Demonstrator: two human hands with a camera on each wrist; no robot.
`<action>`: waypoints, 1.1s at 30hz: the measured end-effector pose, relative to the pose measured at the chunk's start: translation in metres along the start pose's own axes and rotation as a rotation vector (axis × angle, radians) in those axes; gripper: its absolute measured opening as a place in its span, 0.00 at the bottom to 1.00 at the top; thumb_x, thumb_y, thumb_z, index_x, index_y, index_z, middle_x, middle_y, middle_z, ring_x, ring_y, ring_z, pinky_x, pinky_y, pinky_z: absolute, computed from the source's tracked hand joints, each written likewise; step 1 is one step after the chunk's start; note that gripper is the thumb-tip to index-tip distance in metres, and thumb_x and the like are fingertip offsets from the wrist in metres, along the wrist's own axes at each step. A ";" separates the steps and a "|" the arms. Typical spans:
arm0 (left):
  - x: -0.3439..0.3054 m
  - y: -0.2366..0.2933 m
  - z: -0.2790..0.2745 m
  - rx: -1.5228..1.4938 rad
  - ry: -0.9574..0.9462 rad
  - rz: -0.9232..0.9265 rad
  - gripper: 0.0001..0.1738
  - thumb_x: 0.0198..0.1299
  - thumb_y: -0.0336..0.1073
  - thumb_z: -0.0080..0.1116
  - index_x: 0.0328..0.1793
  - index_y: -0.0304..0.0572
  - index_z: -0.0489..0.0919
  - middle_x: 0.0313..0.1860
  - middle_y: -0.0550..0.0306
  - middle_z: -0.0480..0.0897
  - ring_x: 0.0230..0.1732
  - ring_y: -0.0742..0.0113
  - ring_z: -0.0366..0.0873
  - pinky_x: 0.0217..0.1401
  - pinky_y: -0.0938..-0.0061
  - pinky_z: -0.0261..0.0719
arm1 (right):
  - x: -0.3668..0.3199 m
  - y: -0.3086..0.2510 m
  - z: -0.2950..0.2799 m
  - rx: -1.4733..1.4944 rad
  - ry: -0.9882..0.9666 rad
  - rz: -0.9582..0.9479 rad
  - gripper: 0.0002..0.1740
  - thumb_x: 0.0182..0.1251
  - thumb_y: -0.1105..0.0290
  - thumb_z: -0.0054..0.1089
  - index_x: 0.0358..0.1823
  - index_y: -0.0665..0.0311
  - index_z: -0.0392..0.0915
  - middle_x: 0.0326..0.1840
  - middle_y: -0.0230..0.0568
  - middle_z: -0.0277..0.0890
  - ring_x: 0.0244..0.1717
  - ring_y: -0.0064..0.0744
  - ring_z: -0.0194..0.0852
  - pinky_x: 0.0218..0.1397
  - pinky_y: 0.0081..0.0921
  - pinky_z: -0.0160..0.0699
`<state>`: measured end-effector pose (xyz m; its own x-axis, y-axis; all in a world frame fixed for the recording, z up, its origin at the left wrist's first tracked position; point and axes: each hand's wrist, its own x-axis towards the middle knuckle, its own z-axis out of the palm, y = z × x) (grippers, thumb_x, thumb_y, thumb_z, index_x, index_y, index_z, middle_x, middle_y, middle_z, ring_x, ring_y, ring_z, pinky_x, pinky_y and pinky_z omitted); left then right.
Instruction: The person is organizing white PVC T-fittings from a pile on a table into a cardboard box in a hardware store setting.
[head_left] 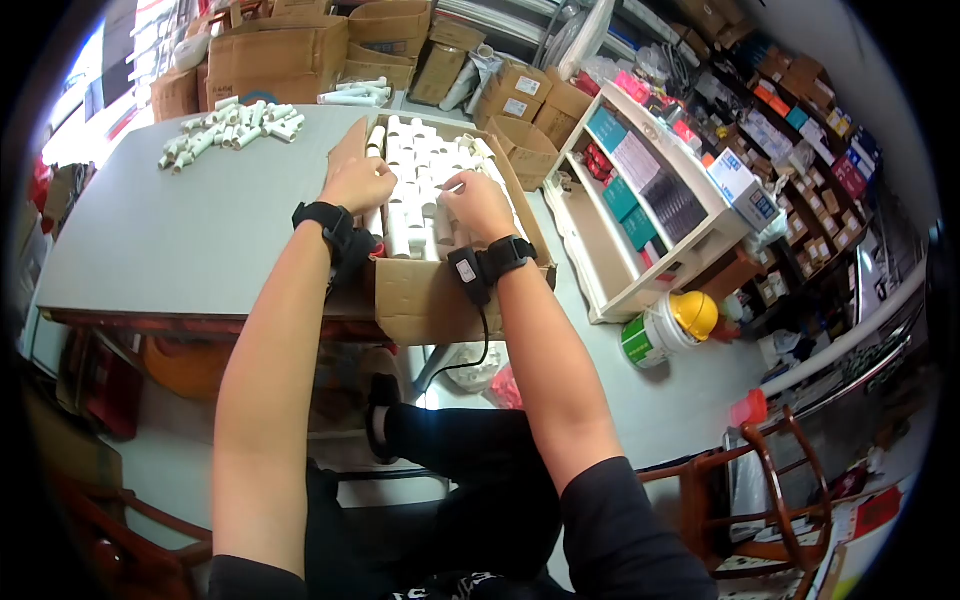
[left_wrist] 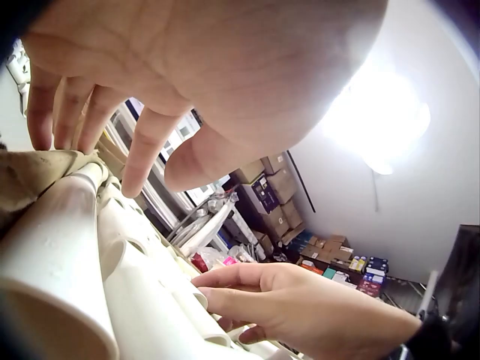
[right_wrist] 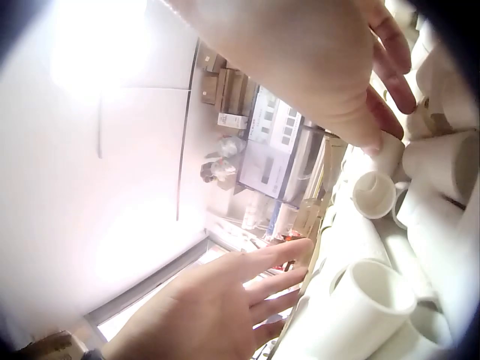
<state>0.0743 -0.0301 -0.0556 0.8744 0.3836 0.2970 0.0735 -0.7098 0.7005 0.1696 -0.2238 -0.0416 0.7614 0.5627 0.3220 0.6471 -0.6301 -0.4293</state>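
An open cardboard box [head_left: 425,300] holds many short white plastic tubes [head_left: 408,215], packed in rows. My left hand [head_left: 362,187] is over the box's left edge. In the left wrist view its fingers [left_wrist: 101,112] reach down loosely beside the cardboard rim and hold no tube. Over the right part of the box, my right hand [head_left: 480,205] pinches a white tube [right_wrist: 375,193] between thumb and fingers; its fingertips are partly hidden in the right wrist view. Larger tubes [right_wrist: 375,292] lie close around that hand, their open ends showing.
Loose tubes [head_left: 235,130] lie in a pile on the grey table [head_left: 150,235], with more at its far edge. Cardboard boxes [head_left: 275,60] stand behind. To the right are a white shelf unit [head_left: 610,240] and a bucket [head_left: 655,335] with a yellow helmet [head_left: 694,314].
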 end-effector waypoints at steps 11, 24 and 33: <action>0.002 -0.002 -0.006 -0.091 -0.107 -0.008 0.21 0.54 0.44 0.51 0.46 0.34 0.80 0.42 0.37 0.82 0.49 0.50 0.78 0.55 0.66 0.72 | 0.001 0.001 0.002 0.006 0.016 0.103 0.10 0.54 0.62 0.61 0.37 0.49 0.84 0.41 0.41 0.82 0.47 0.41 0.79 0.50 0.38 0.77; -0.003 0.006 -0.020 -0.160 -0.138 -0.075 0.21 0.60 0.42 0.49 0.52 0.32 0.77 0.48 0.48 0.80 0.50 0.62 0.76 0.56 0.73 0.70 | -0.003 -0.003 -0.005 0.097 0.045 0.170 0.15 0.57 0.65 0.53 0.43 0.61 0.82 0.46 0.47 0.81 0.49 0.45 0.80 0.50 0.41 0.77; -0.017 -0.007 -0.043 -0.318 -0.292 -0.364 0.31 0.58 0.44 0.59 0.66 0.36 0.68 0.61 0.52 0.71 0.67 0.60 0.62 0.66 0.59 0.63 | -0.016 0.016 -0.037 0.187 0.218 0.185 0.16 0.57 0.63 0.49 0.41 0.60 0.82 0.45 0.47 0.81 0.48 0.47 0.78 0.50 0.38 0.76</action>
<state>0.0384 -0.0062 -0.0378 0.9193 0.3592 -0.1607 0.2867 -0.3318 0.8987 0.1691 -0.2629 -0.0219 0.8685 0.3079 0.3885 0.4947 -0.5904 -0.6378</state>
